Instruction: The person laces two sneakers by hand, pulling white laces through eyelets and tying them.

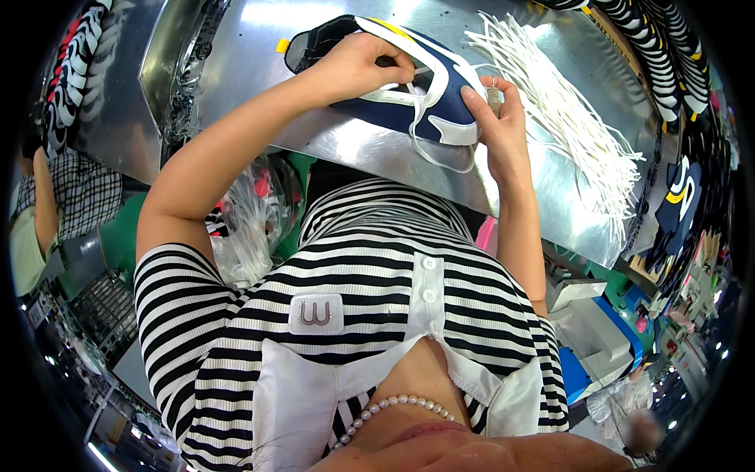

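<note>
A navy shoe upper (462, 102) with white and yellow trim lies on the metal table in front of me. My left hand (363, 64) reaches over its opening, finger and thumb pinched on a white shoelace (418, 118). The lace runs out of the opening and loops down past the upper's near side. At the right end, my right hand (501, 118) grips the upper's edge with the thumb on top. Between its thumb and fingers sits a small tan piece with a thin metal tip (494, 97); its kind is unclear.
A bundle of white shoelaces (562, 118) spreads over the table (330, 134) to the right. Rows of shoe uppers (635, 47) stand at the far right, more at far left. A clear plastic bag (250, 220) hangs below the table edge. Another person (39, 204) is at the left.
</note>
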A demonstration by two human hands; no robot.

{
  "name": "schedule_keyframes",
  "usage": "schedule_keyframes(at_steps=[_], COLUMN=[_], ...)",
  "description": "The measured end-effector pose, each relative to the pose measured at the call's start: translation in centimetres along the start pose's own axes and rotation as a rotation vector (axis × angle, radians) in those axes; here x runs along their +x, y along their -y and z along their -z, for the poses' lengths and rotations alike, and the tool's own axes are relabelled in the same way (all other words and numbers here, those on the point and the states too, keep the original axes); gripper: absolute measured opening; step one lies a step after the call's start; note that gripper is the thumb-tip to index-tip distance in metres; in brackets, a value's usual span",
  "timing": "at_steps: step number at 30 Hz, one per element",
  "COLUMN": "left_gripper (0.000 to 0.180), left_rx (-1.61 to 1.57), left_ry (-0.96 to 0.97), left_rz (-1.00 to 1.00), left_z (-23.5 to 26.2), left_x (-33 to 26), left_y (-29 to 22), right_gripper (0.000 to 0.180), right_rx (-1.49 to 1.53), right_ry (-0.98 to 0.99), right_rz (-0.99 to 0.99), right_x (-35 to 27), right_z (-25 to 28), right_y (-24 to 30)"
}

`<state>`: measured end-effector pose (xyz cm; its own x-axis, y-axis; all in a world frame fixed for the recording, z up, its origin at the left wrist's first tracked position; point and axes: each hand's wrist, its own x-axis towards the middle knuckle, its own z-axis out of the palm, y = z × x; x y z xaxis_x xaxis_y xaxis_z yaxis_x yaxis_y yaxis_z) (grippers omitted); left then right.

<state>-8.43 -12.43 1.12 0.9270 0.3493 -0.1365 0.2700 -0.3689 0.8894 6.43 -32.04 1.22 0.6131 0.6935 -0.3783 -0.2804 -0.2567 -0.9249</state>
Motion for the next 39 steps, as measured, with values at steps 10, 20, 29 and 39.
schedule_keyframes(at_steps=[10, 20, 29, 39], left_gripper=[0.012, 0.023, 0.003, 0.004], left_rx=[0.654, 1.137, 0.306, 0.363], left_ry=[-0.458, -0.975, -0.011, -0.281], left_rz=[-0.253, 0.356, -0.579, -0.544], left_z=[4.6, 28.1, 4.2, -1.7], left_x=[-3.3, -16.7, -3.4, 1.3], left_y=[-1.9, 10.0, -10.7, -8.6], right_gripper=[0.052, 0.047, 0.040, 0.014], right_rx=[0.107, 0.173, -0.927, 0.153], right_ry=[-0.074, -0.141, -0.315, 0.133], right_rz=[0.164, 0.079, 0.494, 0.209], right_x=[-0.2, 0.1, 0.5, 0.0], right_z=[0.0, 4.9, 4.2, -0.9], right_y=[0.1, -0.5, -0.5, 1.6])
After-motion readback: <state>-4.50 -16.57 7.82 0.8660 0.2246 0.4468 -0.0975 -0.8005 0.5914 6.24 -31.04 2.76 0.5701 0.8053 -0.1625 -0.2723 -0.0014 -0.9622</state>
